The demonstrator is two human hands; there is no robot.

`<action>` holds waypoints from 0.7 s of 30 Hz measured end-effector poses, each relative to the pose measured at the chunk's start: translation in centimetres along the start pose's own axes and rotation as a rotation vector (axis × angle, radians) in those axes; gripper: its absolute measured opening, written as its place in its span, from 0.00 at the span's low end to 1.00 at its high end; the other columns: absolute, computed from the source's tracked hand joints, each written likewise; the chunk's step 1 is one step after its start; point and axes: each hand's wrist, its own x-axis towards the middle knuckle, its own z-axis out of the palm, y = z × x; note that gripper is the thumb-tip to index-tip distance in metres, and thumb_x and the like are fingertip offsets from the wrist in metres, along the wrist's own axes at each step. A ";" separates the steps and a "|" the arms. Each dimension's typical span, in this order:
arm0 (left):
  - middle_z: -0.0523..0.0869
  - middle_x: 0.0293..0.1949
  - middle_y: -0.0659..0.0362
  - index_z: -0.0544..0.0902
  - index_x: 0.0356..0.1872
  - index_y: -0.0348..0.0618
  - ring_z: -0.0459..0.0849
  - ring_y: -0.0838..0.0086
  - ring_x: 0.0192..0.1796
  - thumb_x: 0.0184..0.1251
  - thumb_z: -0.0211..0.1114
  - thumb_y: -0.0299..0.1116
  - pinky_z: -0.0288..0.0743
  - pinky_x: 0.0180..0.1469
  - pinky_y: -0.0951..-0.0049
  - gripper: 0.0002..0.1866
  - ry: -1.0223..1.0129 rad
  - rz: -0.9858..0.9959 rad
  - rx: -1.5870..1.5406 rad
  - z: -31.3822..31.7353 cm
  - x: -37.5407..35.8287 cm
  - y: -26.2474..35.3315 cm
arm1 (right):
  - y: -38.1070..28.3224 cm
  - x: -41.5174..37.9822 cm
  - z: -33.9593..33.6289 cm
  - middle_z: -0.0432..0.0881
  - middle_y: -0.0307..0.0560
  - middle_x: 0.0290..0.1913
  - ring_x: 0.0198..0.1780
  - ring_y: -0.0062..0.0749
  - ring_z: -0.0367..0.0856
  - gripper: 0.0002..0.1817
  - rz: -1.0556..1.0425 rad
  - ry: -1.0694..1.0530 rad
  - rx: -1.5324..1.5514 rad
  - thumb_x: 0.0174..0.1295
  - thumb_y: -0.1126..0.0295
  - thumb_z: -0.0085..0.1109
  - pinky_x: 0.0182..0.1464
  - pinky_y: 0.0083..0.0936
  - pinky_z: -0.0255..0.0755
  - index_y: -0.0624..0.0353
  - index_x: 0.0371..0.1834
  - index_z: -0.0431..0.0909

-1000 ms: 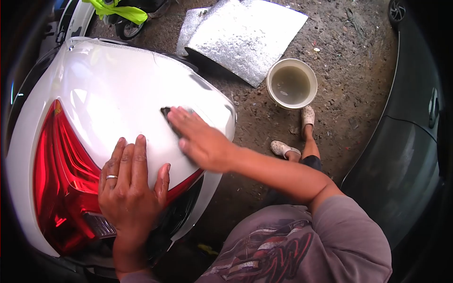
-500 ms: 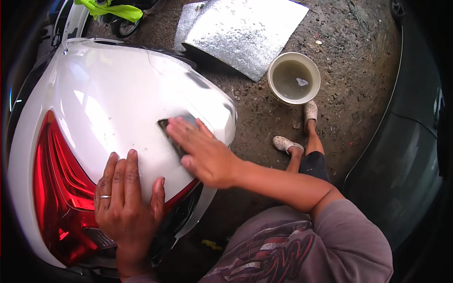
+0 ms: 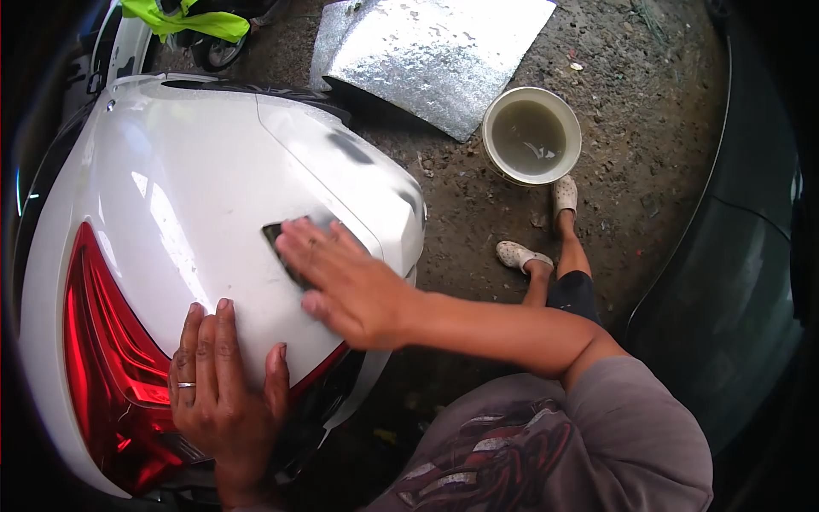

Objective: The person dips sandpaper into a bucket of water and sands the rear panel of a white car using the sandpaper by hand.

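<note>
My left hand [image 3: 223, 384], with a ring on one finger, lies flat on the white car body panel [image 3: 205, 196], fingers stretched and thumb apart. Just right of a red tail light [image 3: 119, 341], it holds nothing. My right hand [image 3: 345, 282] presses a thin dark pad or sheet [image 3: 274, 235] against the same panel, its fingers laid over it. Most of the pad is hidden under the palm. Grey smudges show on the panel beyond my right hand.
A round bucket [image 3: 531, 136] of murky water stands on the wet, gritty ground at the upper right. Behind the panel lies a silver foil-like sheet [image 3: 426, 60]. A dark car [image 3: 725, 299] borders the right side. Yellow-green cloth [image 3: 188, 21] hangs at the upper left.
My right hand has slid left across the panel with the pad. My left hand sits slightly lower in view, still flat.
</note>
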 end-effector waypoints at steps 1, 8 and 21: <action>0.92 0.60 0.50 0.87 0.68 0.39 0.88 0.53 0.71 0.78 0.71 0.49 0.80 0.69 0.53 0.28 -0.004 -0.001 -0.002 0.0 0.1 0.0 | -2.0 -0.8 0.3 0.53 0.66 0.91 0.93 0.59 0.45 0.38 -0.089 0.013 0.033 0.86 0.52 0.41 0.90 0.63 0.37 0.62 0.92 0.52; 0.92 0.60 0.48 0.88 0.66 0.37 0.87 0.52 0.72 0.76 0.72 0.45 0.80 0.70 0.52 0.26 0.000 0.006 -0.015 -0.3 -0.2 0.0 | 3.9 5.0 -0.3 0.51 0.64 0.92 0.93 0.57 0.44 0.37 0.130 -0.082 0.074 0.88 0.51 0.34 0.90 0.63 0.38 0.62 0.91 0.54; 0.92 0.60 0.44 0.88 0.65 0.36 0.87 0.50 0.71 0.74 0.70 0.39 0.80 0.70 0.50 0.24 -0.007 0.009 -0.089 -0.5 0.1 -0.3 | 0.2 5.5 -0.9 0.49 0.64 0.92 0.93 0.61 0.43 0.39 0.035 -0.146 -0.010 0.87 0.51 0.37 0.91 0.55 0.38 0.65 0.92 0.49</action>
